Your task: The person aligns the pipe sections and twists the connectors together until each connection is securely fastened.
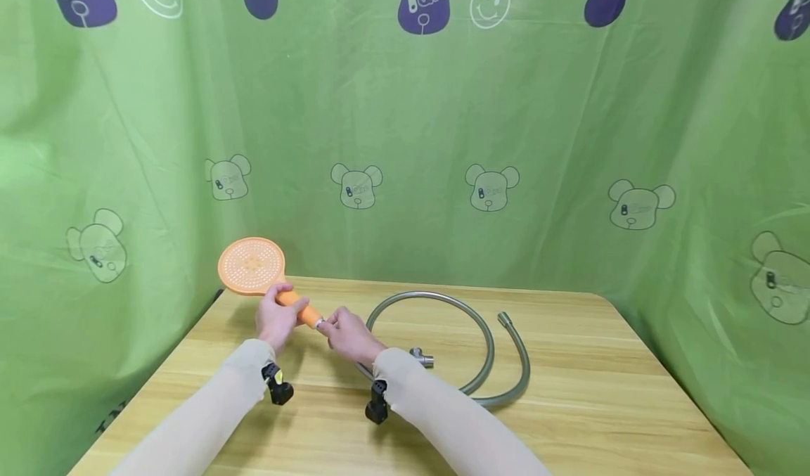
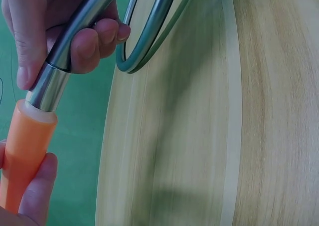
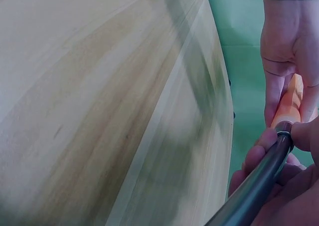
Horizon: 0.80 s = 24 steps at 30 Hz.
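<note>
An orange shower head (image 1: pixel 252 266) with a round, perforated face is held up over the table's back left. My left hand (image 1: pixel 278 318) grips its orange handle (image 2: pixel 27 146). With the fingers of my right hand (image 1: pixel 349 335) I hold the metal end fitting (image 2: pixel 47 89) of a grey shower hose (image 1: pixel 489 335) against the handle's lower end. The fitting meets the pale collar there, in line with the handle; how far it is screwed on I cannot tell. In the right wrist view the hose (image 3: pixel 254 186) runs back through the right hand.
The hose loops across the wooden table (image 1: pixel 588 391), its other metal end (image 1: pixel 503 318) lying free on the right. A small metal valve-like fitting (image 1: pixel 421 358) lies inside the loop. Green printed curtain (image 1: pixel 418 110) hangs behind and at both sides.
</note>
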Motion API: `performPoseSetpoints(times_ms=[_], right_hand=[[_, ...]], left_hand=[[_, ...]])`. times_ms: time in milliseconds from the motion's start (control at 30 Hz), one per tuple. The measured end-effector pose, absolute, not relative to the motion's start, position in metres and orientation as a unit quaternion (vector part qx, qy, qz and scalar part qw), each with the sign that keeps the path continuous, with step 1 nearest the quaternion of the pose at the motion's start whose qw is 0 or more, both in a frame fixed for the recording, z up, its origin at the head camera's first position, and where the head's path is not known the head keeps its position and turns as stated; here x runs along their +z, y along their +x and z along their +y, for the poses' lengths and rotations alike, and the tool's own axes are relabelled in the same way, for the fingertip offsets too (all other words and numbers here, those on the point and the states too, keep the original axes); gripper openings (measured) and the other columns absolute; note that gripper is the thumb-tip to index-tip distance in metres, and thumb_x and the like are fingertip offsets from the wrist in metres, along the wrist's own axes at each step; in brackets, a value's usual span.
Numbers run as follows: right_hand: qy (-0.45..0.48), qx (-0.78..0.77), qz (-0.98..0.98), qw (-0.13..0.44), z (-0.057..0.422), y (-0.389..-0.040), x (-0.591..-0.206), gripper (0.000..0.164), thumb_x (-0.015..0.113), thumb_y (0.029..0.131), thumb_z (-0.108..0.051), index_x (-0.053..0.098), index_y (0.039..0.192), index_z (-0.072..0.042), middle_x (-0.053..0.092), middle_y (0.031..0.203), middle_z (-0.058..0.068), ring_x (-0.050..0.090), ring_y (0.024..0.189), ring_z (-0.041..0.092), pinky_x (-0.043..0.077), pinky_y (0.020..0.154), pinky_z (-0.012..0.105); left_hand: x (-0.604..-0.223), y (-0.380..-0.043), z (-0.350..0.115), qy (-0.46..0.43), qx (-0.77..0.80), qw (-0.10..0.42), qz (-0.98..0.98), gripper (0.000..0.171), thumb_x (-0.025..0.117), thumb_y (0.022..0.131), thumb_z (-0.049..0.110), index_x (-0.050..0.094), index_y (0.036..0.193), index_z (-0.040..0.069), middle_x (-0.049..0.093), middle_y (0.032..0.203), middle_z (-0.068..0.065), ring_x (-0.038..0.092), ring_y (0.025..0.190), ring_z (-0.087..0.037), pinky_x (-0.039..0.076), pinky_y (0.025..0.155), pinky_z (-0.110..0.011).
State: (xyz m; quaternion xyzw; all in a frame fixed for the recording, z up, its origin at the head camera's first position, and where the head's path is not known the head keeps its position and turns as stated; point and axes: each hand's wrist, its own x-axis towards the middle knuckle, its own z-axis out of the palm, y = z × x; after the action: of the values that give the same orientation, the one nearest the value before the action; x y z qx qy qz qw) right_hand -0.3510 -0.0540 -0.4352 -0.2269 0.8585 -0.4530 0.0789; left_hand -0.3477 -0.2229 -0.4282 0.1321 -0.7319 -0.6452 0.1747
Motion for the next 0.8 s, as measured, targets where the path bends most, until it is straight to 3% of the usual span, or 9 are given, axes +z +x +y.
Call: performPoseSetpoints(times_ms=[233,467,633,800], right_hand=[[-0.227,-0.447,0.861,0.082,-0.0558,-0.3515,-0.4335,0.028,0.045,0.107,-0.027,0.061,0.095,-0.008,0.06,0.068,-0.001,0.045,0.053,0.012,0.036,0.045,0.024],[-0.242,-0.431,0.865,0.089,-0.0551,-0.3524,-0.4343,0.027,0.066,0.098,-0.029,0.069,0.087,-0.004,0.057,0.062,-0.003,0.042,0.05,0.009,0.033,0.042,0.023],[-0.248,-0.426,0.865,0.097,-0.0553,-0.3532,-0.4349,0.029,0.063,0.099,-0.026,0.07,0.095,0.002,0.053,0.06,-0.004,0.039,0.048,0.009,0.03,0.042,0.022],[-0.243,-0.443,0.858,0.096,-0.0546,-0.3512,-0.4359,0.022,0.063,0.099,-0.025,0.06,0.1,-0.003,0.057,0.069,-0.001,0.044,0.054,0.01,0.035,0.045,0.022]], left_hand=[[-0.4276,-0.3456,-0.2228,0.127,-0.651,0.175,-0.727,0.046,0.073,0.09,0.005,0.054,0.132,0.007,0.051,0.126,-0.021,0.064,0.089,-0.021,0.06,0.068,-0.024],[-0.4264,-0.3457,-0.2231,0.133,-0.653,0.172,-0.725,0.047,0.073,0.089,0.005,0.054,0.132,0.007,0.051,0.127,-0.022,0.065,0.087,-0.021,0.061,0.067,-0.025],[-0.4255,-0.3462,-0.2224,0.134,-0.651,0.174,-0.726,0.047,0.073,0.089,0.005,0.054,0.131,0.008,0.051,0.128,-0.021,0.065,0.09,-0.023,0.06,0.068,-0.024],[-0.4266,-0.346,-0.223,0.131,-0.66,0.175,-0.719,0.047,0.073,0.089,0.004,0.053,0.132,0.007,0.05,0.128,-0.022,0.065,0.089,-0.022,0.06,0.068,-0.024]])
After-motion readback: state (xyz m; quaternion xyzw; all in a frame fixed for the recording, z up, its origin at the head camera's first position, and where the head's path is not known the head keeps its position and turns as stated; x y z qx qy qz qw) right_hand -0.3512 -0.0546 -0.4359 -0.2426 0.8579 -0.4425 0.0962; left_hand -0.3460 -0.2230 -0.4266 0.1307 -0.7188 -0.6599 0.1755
